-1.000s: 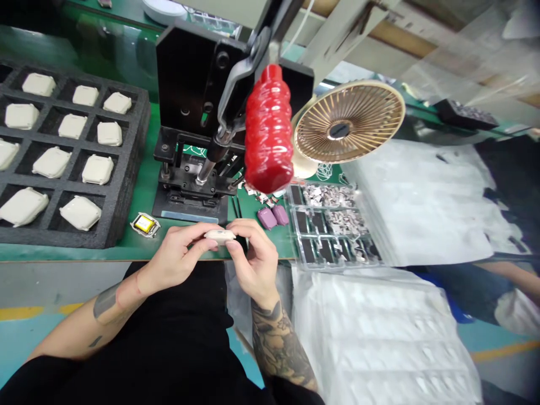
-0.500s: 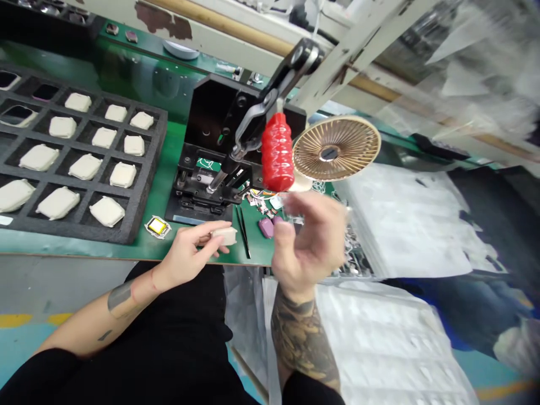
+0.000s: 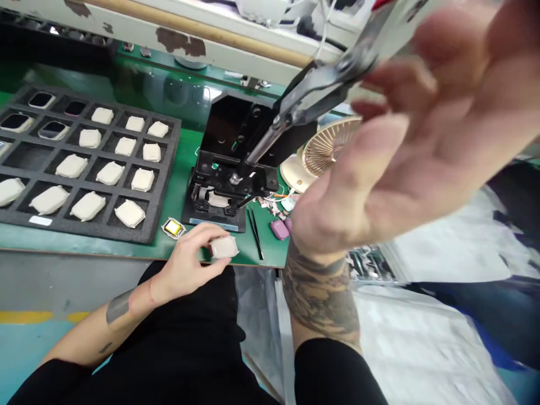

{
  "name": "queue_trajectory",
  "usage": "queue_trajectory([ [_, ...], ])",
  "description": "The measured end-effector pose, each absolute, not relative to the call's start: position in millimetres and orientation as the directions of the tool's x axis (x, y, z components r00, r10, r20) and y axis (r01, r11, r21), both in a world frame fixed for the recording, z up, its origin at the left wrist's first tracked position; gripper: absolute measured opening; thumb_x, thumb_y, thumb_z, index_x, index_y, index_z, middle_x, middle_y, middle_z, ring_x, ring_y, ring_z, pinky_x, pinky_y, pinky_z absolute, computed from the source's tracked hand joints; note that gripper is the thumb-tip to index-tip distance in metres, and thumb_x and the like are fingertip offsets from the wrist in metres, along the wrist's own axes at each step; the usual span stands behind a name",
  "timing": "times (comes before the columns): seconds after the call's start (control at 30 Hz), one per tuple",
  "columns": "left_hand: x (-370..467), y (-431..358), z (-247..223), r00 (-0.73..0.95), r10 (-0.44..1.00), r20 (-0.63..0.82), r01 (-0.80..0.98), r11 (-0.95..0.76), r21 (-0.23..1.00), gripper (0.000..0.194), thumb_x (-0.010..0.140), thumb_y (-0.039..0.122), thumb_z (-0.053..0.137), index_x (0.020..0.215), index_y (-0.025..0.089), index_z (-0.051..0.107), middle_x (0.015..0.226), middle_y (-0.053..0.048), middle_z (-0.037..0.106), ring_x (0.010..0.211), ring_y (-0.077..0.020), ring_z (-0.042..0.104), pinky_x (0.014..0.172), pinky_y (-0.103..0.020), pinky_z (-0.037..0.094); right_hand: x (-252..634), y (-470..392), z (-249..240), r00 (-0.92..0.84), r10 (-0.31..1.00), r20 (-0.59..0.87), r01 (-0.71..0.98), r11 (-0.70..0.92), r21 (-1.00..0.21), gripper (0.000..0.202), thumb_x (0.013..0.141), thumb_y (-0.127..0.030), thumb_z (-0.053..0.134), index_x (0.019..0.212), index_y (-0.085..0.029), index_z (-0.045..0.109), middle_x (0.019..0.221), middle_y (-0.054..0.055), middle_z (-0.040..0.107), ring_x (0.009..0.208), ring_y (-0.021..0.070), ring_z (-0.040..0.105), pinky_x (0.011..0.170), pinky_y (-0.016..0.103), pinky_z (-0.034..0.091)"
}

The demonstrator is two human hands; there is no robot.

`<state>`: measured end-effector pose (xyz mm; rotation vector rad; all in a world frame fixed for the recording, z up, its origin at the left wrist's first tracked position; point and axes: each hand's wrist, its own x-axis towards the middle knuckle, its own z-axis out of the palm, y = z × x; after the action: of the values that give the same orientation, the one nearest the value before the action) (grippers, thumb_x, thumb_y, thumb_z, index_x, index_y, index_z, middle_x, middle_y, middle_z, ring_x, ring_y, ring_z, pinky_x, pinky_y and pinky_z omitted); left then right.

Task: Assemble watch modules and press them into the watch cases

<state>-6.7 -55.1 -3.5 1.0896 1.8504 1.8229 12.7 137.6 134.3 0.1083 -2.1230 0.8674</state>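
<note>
A cream-coloured, watch-shaped block is pinched between the thumb and fingers of my left hand, just over the table's front edge. My right hand is raised, large and partly blurred, with thumb and fingers apart and nothing seen in it. Beside its fingers stands the swung-up metal lever of a black hand press; only a bit of the lever's red handle shows at the top edge. A pale piece sits in the press's base. Black tweezers lie right of the held block.
At left a dark foam tray holds several cream blocks and watches in its compartments. A watch part with a yellow square lies before the press. Purple pieces, a round fan and white plastic sheets are to the right.
My right hand has risen up and to the right, from below the red handle. The press lever has swung upward with its handle. My left hand has turned the block's broad face more into view.
</note>
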Motion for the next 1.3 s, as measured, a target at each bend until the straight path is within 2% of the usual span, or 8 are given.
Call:
queue_trajectory([
  [0.13, -11, -71, -2, -0.618, 0.59, 0.52, 0.602, -0.07, 0.795, 0.041, 0.101, 0.014, 0.075, 0.142, 0.021, 0.073, 0.122, -0.012, 0.079, 0.11, -0.0227, 0.078, 0.099, -0.034, 0.066, 54, 137, 94, -0.511, 0.195, 0.837, -0.309, 0.867, -0.39, 0.025, 0.11, -0.025, 0.062, 0.13, -0.025, 0.077, 0.11, 0.006, 0.08, 0.103, 0.0251, 0.081, 0.095, 0.046, 0.069],
  [0.27, -16, -77, -3, -0.582, 0.566, 0.583, 0.7, -0.016, 0.714, 0.044, 0.1, 0.013, 0.077, 0.143, 0.021, 0.072, 0.12, -0.011, 0.078, 0.109, -0.0224, 0.079, 0.102, -0.034, 0.067, 65, 141, 38, -0.896, -0.102, 0.433, -0.282, 0.884, -0.374, 0.045, 0.108, -0.012, 0.054, 0.15, -0.022, 0.066, 0.14, 0.014, 0.076, 0.13, 0.0295, 0.074, 0.109, 0.053, 0.067],
  [0.37, -19, -75, 2, -0.567, 0.571, 0.593, 0.732, 0.019, 0.681, 0.048, 0.102, 0.013, 0.075, 0.149, 0.023, 0.068, 0.126, -0.011, 0.077, 0.114, -0.0242, 0.078, 0.105, -0.037, 0.067, 49, 136, 16, -0.949, -0.093, 0.301, -0.175, 0.95, -0.26, 0.055, 0.106, -0.009, 0.047, 0.161, -0.013, 0.056, 0.157, 0.023, 0.065, 0.149, 0.0373, 0.06, 0.125, 0.065, 0.055],
  [0.5, -20, -74, 12, -0.541, 0.549, 0.636, 0.796, 0.09, 0.599, 0.057, 0.101, 0.011, 0.077, 0.155, 0.024, 0.065, 0.135, -0.015, 0.07, 0.119, -0.0275, 0.074, 0.097, -0.039, 0.068, 19, 133, 8, -0.973, -0.021, 0.23, -0.062, 0.982, -0.176, 0.047, 0.108, -0.01, 0.047, 0.152, -0.009, 0.063, 0.142, 0.025, 0.072, 0.134, 0.0383, 0.066, 0.12, 0.063, 0.055],
  [0.67, -24, -75, 9, -0.551, 0.526, 0.648, 0.83, 0.264, 0.492, 0.065, 0.103, 0.015, 0.078, 0.163, 0.025, 0.059, 0.129, -0.014, 0.072, 0.092, -0.021, 0.073, 0.084, -0.034, 0.062, 22, 128, -1, -0.922, 0.127, 0.366, -0.012, 0.935, -0.354, 0.039, 0.11, -0.012, 0.047, 0.142, -0.013, 0.07, 0.134, 0.02, 0.074, 0.132, 0.0352, 0.067, 0.117, 0.057, 0.059],
  [0.87, -40, -35, 5, -0.61, 0.644, 0.462, 0.792, 0.503, 0.346, 0.038, 0.11, 0.018, 0.061, 0.147, 0.022, 0.071, 0.143, -0.014, 0.076, 0.084, -0.0213, 0.079, 0.066, -0.031, 0.054, 76, 116, 1, -0.759, 0.362, 0.542, -0.048, 0.799, -0.6, 0.05, 0.111, -0.016, 0.055, 0.159, -0.026, 0.06, 0.147, 0.015, 0.07, 0.138, 0.03, 0.068, 0.118, 0.053, 0.062],
  [1.1, -49, -3, 26, -0.65, 0.748, 0.134, 0.732, 0.568, 0.376, 0.049, 0.103, 0.007, 0.055, 0.145, 0.021, 0.073, 0.14, -0.018, 0.077, 0.079, -0.0232, 0.08, 0.068, -0.031, 0.057, 98, 136, 6, -0.727, 0.373, 0.577, -0.001, 0.839, -0.544, 0.049, 0.108, -0.019, 0.062, 0.156, -0.028, 0.065, 0.142, 0.014, 0.075, 0.134, 0.0323, 0.073, 0.11, 0.055, 0.067],
  [1.3, -31, -23, 35, -0.636, 0.739, 0.221, 0.673, 0.392, 0.627, 0.054, 0.102, 0.008, 0.052, 0.153, 0.017, 0.066, 0.158, -0.02, 0.068, 0.106, -0.0298, 0.083, 0.091, -0.039, 0.065, 92, 129, 10, -0.689, 0.262, 0.675, -0.097, 0.89, -0.445, 0.059, 0.102, -0.012, 0.07, 0.158, -0.029, 0.064, 0.139, 0.014, 0.077, 0.129, 0.0335, 0.076, 0.104, 0.054, 0.07],
])
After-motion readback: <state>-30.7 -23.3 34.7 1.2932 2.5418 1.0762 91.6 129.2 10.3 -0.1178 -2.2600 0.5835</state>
